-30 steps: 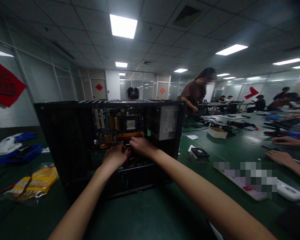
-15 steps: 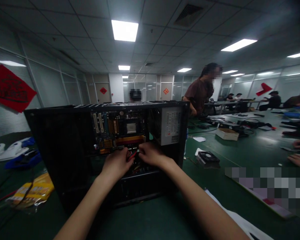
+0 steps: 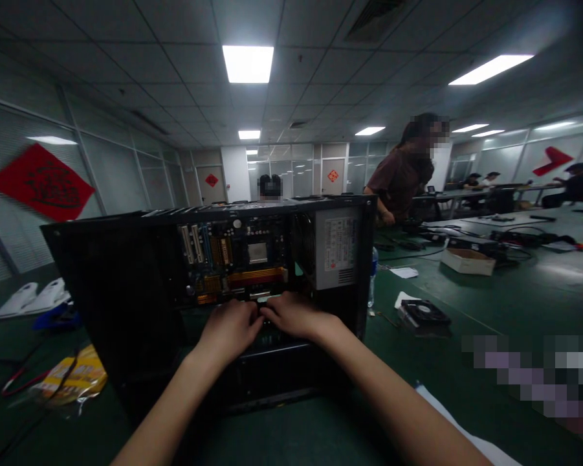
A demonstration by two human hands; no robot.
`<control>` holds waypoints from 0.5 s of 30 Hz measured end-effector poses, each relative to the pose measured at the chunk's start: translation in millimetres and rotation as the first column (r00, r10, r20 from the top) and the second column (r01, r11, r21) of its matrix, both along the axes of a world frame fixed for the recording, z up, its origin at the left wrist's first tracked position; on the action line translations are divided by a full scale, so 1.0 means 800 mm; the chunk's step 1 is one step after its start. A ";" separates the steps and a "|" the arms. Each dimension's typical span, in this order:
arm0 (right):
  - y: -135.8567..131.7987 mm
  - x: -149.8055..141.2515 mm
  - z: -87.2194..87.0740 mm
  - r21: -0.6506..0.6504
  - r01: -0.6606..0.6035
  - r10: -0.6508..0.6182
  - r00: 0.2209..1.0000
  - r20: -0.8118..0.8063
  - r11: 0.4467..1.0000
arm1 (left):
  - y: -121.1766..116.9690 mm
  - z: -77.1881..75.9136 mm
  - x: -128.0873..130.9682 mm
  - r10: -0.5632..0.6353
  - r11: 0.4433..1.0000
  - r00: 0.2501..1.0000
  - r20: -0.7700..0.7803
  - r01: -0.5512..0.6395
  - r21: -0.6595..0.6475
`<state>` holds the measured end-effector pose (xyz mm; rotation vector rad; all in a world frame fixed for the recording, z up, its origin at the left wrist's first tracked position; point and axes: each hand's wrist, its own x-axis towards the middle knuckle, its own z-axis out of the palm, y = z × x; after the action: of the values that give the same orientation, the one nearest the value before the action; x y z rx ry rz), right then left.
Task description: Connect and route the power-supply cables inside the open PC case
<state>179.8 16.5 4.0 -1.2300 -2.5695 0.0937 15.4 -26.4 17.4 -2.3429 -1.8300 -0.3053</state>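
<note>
- The computer case (image 3: 291, 374) stands on the tabletop (image 3: 315, 430), around both grips, with its uncovered side facing the person; work through that gap and keep the knuckles off its edges.
- Left grip (image 3: 230, 327): fingers curled, thumb toward the right grip; I cannot tell whether it pinches anything, since the hand hides most of the tips.
- Right grip (image 3: 294, 315): fingers bent, tips just beside the left thumb; whether something is pinched there is likewise too dark to tell.
- With the tips this close, one grip would do best to steady while the other makes the fine moves; a slight parting would bring the spot between into sight.
- The mainboard (image 3: 240, 243) is beyond and above the grips, its orange and red slots (image 3: 255, 278) just past the fingertips; keep pressure light and straight, as a sideways shove could bend small parts.
- The power supply (image 3: 337, 249) sits above and right of the right grip; a low wrist should avoid bumping it.
</note>
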 end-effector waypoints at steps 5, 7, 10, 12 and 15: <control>0.000 0.004 -0.003 -0.139 0.013 0.014 0.982 0.188 0.990 | 0.000 0.001 0.000 -0.011 1.000 0.999 0.040 0.012 -0.023; 0.001 0.006 -0.004 -0.166 -0.005 0.035 0.983 0.179 0.986 | 0.001 0.001 0.001 -0.011 0.999 0.998 0.056 0.013 -0.031; 0.003 0.004 -0.004 -0.141 -0.104 0.105 0.995 0.001 0.985 | 0.004 -0.002 0.000 -0.028 0.999 0.993 0.113 0.030 -0.015; 0.002 0.001 -0.001 -0.078 -0.152 0.138 0.977 -0.164 0.985 | 0.006 0.000 -0.003 -0.080 0.996 0.977 0.197 0.083 -0.007; -0.001 -0.003 0.007 0.050 -0.148 0.155 0.901 -0.405 0.988 | 0.001 0.014 -0.015 -0.188 0.973 0.912 0.364 0.223 -0.058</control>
<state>177.5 15.3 9.9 -0.8870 -2.2840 0.3247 3.1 -25.2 28.4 -2.7023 -1.7714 -0.7277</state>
